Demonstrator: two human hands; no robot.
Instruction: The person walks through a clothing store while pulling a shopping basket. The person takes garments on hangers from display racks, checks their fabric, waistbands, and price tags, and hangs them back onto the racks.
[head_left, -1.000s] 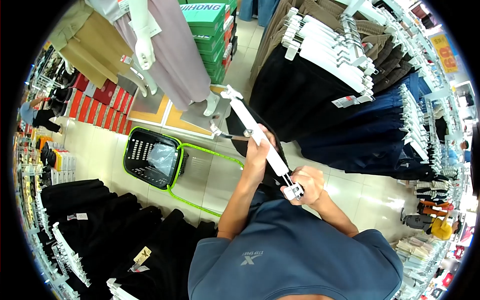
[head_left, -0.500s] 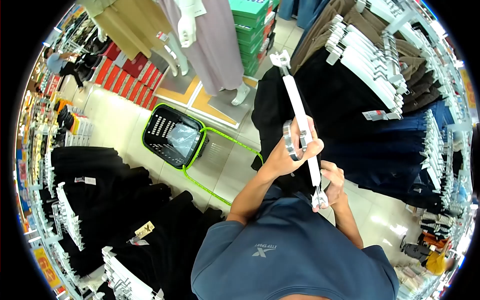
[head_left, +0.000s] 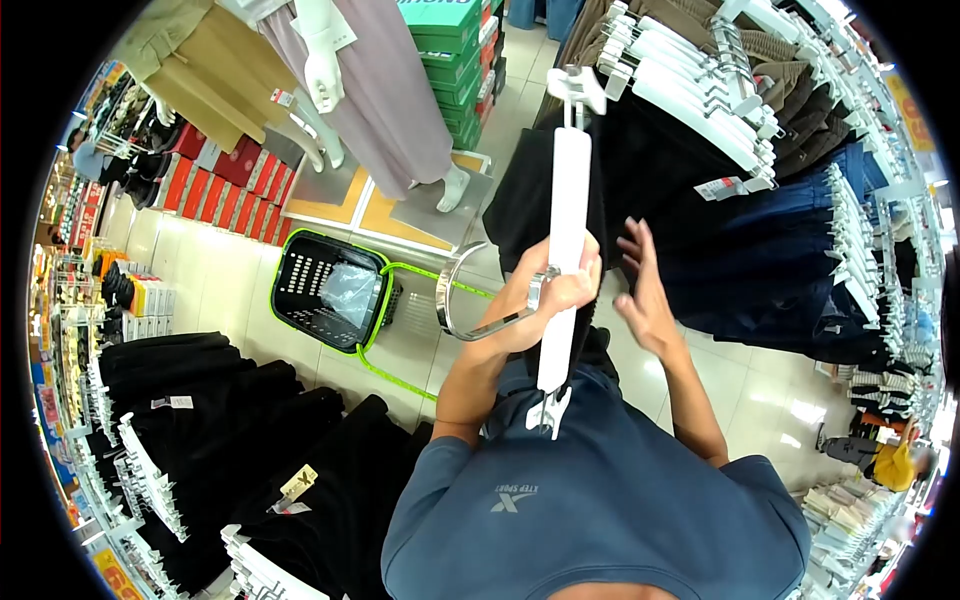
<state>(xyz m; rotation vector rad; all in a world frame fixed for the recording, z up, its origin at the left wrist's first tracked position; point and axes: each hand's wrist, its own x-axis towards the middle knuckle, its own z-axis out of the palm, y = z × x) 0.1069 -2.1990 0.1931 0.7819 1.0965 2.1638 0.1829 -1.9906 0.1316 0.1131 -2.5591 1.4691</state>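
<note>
Gripping the white hanger (head_left: pixel 571 180) at mid-bar, our left hand (head_left: pixel 520 305) has its fingers closed; our right hand (head_left: pixel 652 310) is open beside it. We judge the bar stiff, light, best held centrally; the black garment (head_left: pixel 522 190) beneath, soft.

The blue shirt (head_left: pixel 620 500) reads "XTEP SPORT" beside an X.

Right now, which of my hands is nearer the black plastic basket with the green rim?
Left. Your left hand grips the white plastic hanger, right of the basket; your right hand is open, farther right.
</note>
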